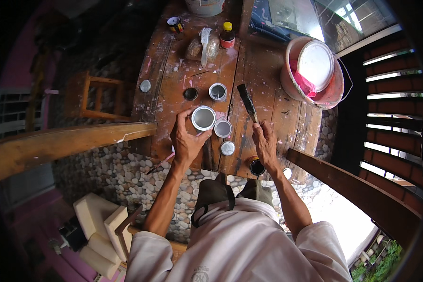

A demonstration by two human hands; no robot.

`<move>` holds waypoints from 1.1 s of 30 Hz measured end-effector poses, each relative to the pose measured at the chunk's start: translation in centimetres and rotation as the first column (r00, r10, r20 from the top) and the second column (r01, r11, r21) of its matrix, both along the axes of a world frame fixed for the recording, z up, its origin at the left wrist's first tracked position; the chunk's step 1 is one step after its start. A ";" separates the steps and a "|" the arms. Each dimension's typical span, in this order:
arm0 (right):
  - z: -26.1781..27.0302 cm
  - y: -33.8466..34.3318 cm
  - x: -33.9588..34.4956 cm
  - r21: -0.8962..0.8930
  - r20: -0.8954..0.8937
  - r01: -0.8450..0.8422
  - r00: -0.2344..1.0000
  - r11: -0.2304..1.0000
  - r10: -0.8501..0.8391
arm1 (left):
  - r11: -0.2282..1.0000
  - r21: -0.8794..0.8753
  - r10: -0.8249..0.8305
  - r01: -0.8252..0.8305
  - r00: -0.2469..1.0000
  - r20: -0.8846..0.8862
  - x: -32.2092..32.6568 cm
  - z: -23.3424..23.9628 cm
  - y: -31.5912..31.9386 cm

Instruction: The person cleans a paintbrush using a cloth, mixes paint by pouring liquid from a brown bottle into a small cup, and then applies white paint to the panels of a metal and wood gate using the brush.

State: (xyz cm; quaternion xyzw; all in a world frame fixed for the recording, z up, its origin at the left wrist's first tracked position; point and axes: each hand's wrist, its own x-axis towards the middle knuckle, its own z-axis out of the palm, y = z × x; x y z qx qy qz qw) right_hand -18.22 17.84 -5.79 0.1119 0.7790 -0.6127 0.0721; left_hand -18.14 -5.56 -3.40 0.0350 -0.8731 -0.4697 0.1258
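My left hand (pixel 188 141) grips a small open can (pixel 203 118) with a grey inside, fingers and thumb around its sides. In my right hand (pixel 265 142) is a paintbrush (pixel 247 100) coated black, its dark end pointing away from me. Close to the left hand are a grey-coated lid or shallow cup (pixel 223 128) and a round metal lid (pixel 227 148). Another small open can (pixel 217 92) stands just beyond, beside a dark round lid (pixel 190 93). Below the right hand sits an open can of black paint (pixel 256 166).
The paint-spattered wooden table (pixel 257 67) also bears a clear bag with a white-bristled brush (pixel 204 47), a yellow-capped bottle (pixel 227 36) and a small dark can (pixel 175 25). A large bucket (pixel 289 81) stands right. Wooden rails (pixel 74 144) flank me; a thin brush (pixel 162 162) overhangs the edge.
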 end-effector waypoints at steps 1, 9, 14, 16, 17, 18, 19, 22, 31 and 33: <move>0.3 0.6 1.1 -0.072 0.040 0.000 0.999 0.997 0.003 | 1.000 0.018 0.002 -0.002 1.000 0.010 0.4 0.2 0.6; 0.5 6.1 6.7 -0.102 0.052 0.045 0.998 0.994 -0.040 | 1.000 -0.018 0.013 -0.013 1.000 0.005 4.7 0.5 3.8; 2.1 8.5 8.3 0.021 0.067 -0.062 0.996 0.998 0.060 | 0.993 0.075 0.083 -0.086 0.996 0.045 8.8 0.7 5.9; 1.9 9.1 8.9 -0.027 0.085 -0.082 0.993 0.996 0.084 | 0.990 0.080 0.113 -0.119 0.991 0.066 10.5 -0.1 6.5; 1.7 9.3 9.2 -0.080 0.107 -0.089 0.989 0.993 0.098 | 0.987 0.081 0.131 -0.139 0.987 0.091 11.3 -0.4 6.7; 1.5 9.5 9.4 -0.060 0.060 -0.130 0.989 0.990 0.133 | 0.987 0.059 0.146 -0.151 0.987 0.070 12.0 -0.4 7.0; 1.6 9.8 9.6 -0.061 0.058 -0.151 0.986 0.987 0.155 | 0.983 0.058 0.168 -0.172 0.983 0.067 12.8 -0.4 7.5; 1.7 10.4 10.3 -0.011 0.036 -0.260 0.965 0.966 0.260 | 0.963 0.088 0.247 -0.257 0.963 0.106 14.5 -0.6 8.6; 2.3 11.0 12.2 -0.065 0.034 -0.409 0.911 0.910 0.412 | 0.938 -0.022 0.345 -0.345 0.938 0.033 18.3 0.1 10.3; 3.0 10.8 12.8 -0.085 0.053 -0.425 0.901 0.901 0.430 | 0.932 -0.020 0.362 -0.362 0.932 0.027 18.9 0.0 10.2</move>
